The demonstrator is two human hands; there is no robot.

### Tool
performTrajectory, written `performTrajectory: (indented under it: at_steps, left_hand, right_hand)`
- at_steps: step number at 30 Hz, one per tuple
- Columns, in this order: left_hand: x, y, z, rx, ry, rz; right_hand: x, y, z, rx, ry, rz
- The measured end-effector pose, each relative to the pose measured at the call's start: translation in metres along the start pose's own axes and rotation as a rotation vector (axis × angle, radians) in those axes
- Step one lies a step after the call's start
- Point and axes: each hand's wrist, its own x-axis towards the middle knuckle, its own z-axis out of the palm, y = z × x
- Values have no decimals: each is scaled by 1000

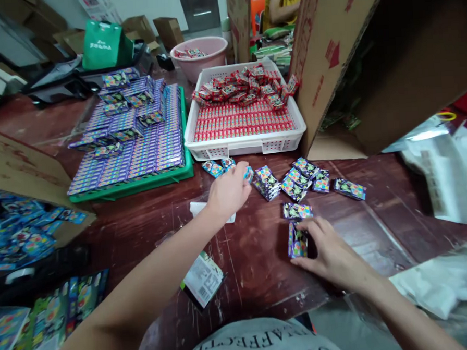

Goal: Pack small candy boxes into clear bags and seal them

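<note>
My left hand (228, 192) reaches forward over the dark wooden table (257, 267), fingers pinched on a small blue packet (248, 173). Two more blue packets (217, 167) lie just beyond it. My right hand (331, 253) rests on the table nearer to me, fingers curled round a small stack of purple packets (297, 241) standing on edge. Another purple packet (297, 211) lies flat just beyond that stack. Several purple packets (296, 179) are scattered in a loose row between my hands and the white basket.
A white basket (247, 145) holds rows of red packets. A green tray (140, 185) carries rows of purple packets. A pink bowl (199, 54) stands behind. A large cardboard box (337, 60) is at right, a box of blue packets (17, 233) at left. Another person (283, 2) sits far back.
</note>
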Motion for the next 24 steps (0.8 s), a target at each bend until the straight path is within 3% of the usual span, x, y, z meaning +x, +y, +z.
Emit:
performTrajectory:
  at_steps: [1,3,4,6,9,12,15,17,19,21,24]
  left_hand:
    - [-15,8,-2,-177,-6,5]
    - [-51,21,1,-588,-145,16]
    - [-68,26,5,-686,-217,15]
    - [-93,29,15,-635,-248,41]
    - [-93,16,19,-391,-106,115]
    - [-51,-12,-1,-155,104,175]
    - [17,-46,-25,53,227,159]
    - [63,-64,-35,156,242,112]
    - [98,-76,-37,201,246,81]
    - [118,-83,-33,211,246,81]
    - [125,-88,-21,239,233,88]
  right_hand:
    - [-9,1,7,-14,16,22]
    - [-17,-2,18,-35,33,57]
    - [-17,-4,22,-42,17,61]
    - [-9,-8,25,-58,-48,30]
    - [20,-11,11,-86,-43,-84]
    - [75,-13,-24,-116,160,-256]
    - [164,-20,-64,-188,328,-380]
    - [234,-26,-87,-317,393,-272]
    - [303,-29,-108,-439,434,-46]
    - [365,-27,-125,-479,475,99]
    - [438,-12,-141,-522,461,261]
